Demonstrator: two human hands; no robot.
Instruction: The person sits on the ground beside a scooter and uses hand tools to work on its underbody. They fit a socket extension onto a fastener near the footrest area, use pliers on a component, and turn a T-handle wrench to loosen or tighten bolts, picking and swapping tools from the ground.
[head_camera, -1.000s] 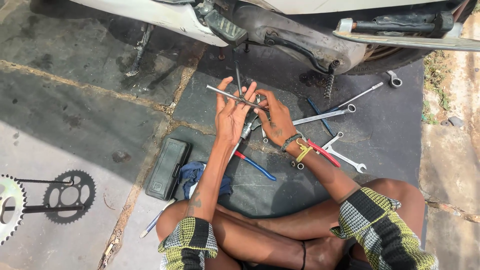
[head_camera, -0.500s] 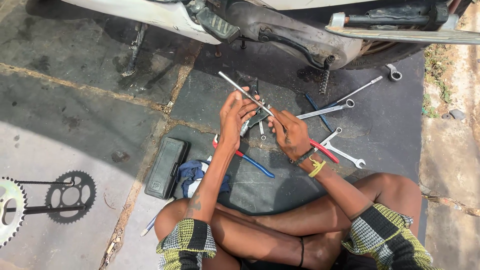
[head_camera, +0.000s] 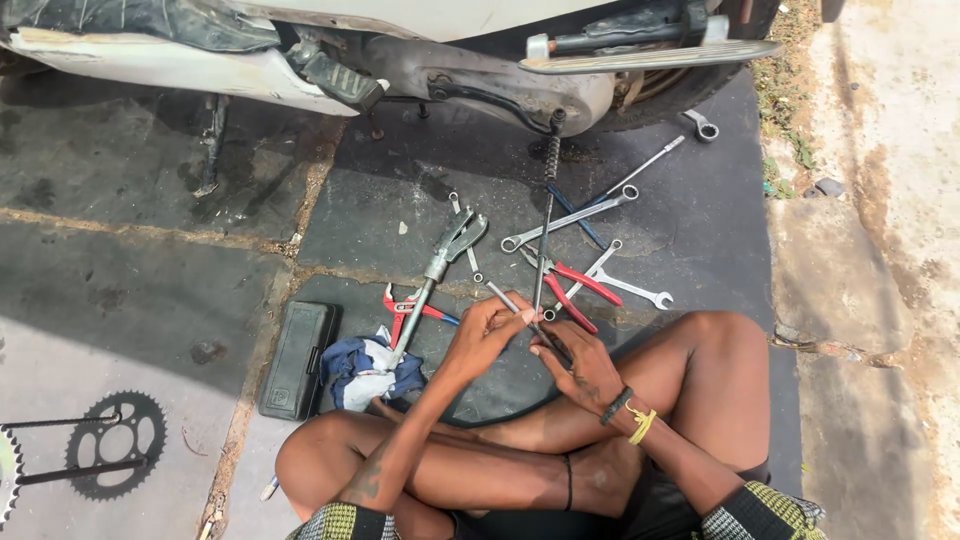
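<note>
Item: thin metal rod (head_camera: 503, 298), held low over the crossed legs, just near of the scattered spanners (head_camera: 570, 218). Change: hands have dropped nearer the body; rod no longer raised. Left hand (head_camera: 487, 335) and right hand (head_camera: 572, 362), fingers closed on it. Long axis slants far-left to near-right.

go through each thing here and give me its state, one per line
left hand: fingers pinching the thin metal rod
right hand: gripping the long dark metal shaft, which stands nearly upright
red-handled pliers: lying on the mat, handles spread
black plastic case: shut, flat on the ground
blue and white rag: crumpled
toothed chain sprocket: lying flat
</note>
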